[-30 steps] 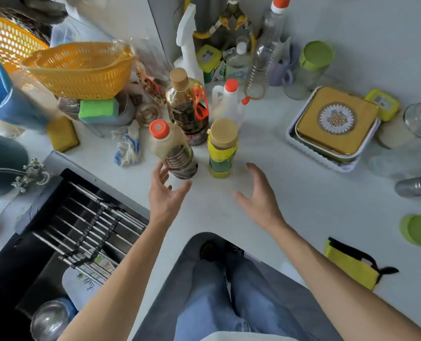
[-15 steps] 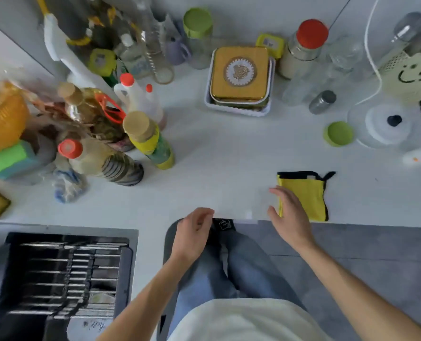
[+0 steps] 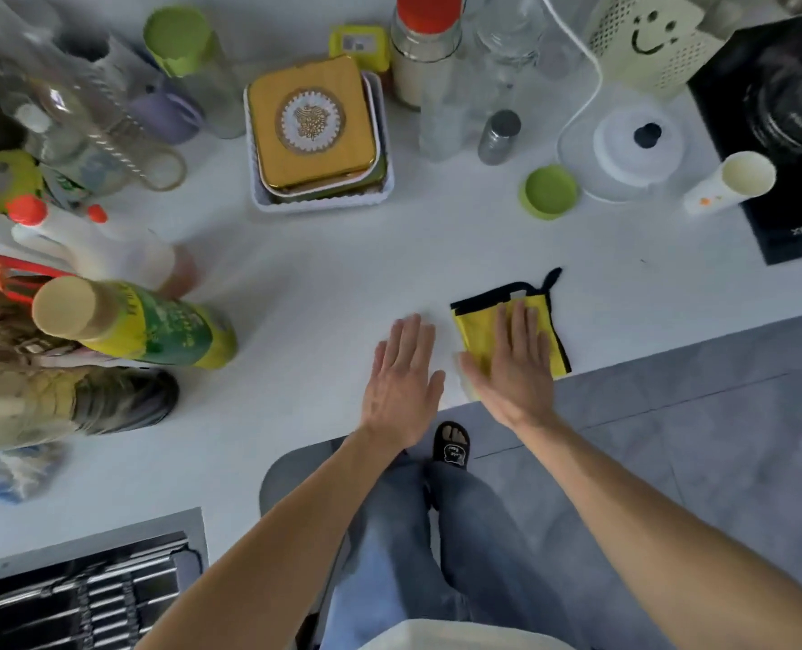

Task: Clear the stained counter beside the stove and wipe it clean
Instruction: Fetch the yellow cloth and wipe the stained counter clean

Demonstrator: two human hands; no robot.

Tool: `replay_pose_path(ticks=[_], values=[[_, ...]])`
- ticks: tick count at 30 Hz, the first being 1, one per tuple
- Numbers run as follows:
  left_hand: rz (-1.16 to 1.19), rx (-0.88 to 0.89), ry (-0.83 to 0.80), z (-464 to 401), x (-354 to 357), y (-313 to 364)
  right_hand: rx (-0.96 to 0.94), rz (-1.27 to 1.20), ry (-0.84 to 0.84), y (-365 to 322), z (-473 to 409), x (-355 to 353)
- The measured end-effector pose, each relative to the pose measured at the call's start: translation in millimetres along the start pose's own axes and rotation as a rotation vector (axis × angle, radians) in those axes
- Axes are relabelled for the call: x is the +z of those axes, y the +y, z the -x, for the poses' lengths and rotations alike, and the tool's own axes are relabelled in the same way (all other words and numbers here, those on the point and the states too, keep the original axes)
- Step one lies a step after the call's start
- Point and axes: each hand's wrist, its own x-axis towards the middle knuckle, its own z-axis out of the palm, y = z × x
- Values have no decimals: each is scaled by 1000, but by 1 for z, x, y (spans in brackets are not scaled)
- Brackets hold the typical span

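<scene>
The yellow cloth (image 3: 488, 323) is pressed flat under the spread right hand (image 3: 514, 363); the left hand (image 3: 401, 377) is laid open just beside it. Being soft and light (likely to bunch), it is best gathered at the middle.

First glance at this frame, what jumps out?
The right hand lies flat on a yellow cloth at the counter's front edge, with the left hand flat on the bare white counter beside it. Behind them sits a gold tin in a white tray, and bottles crowd the left side.
</scene>
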Motion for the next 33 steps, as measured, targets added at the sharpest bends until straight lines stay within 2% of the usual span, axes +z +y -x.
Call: replay_pose_path(ticks=[6,10,13,17,20,24,30,33], values=[[-267,30,78,-6,36,-6,-73,77,200,10,-1,24],[-337,22,95,-6,43,-10,-76,122,251,8,-4,29],[-345,11,80,-6,42,-7,-101,30,282,14,-6,26],[-340,7,29,-5,35,-4,-59,-218,283,15,-12,11],[-272,-2,-20,-3,23,0,-27,-498,222,16,-9,-7],[-31,-78,-74,0,-1,11,103,-842,147,30,1,-43],[245,-196,-81,31,-24,29,227,-1053,65,75,40,-73],[366,-245,-176,55,-23,33,286,-1083,30,96,70,-76]])
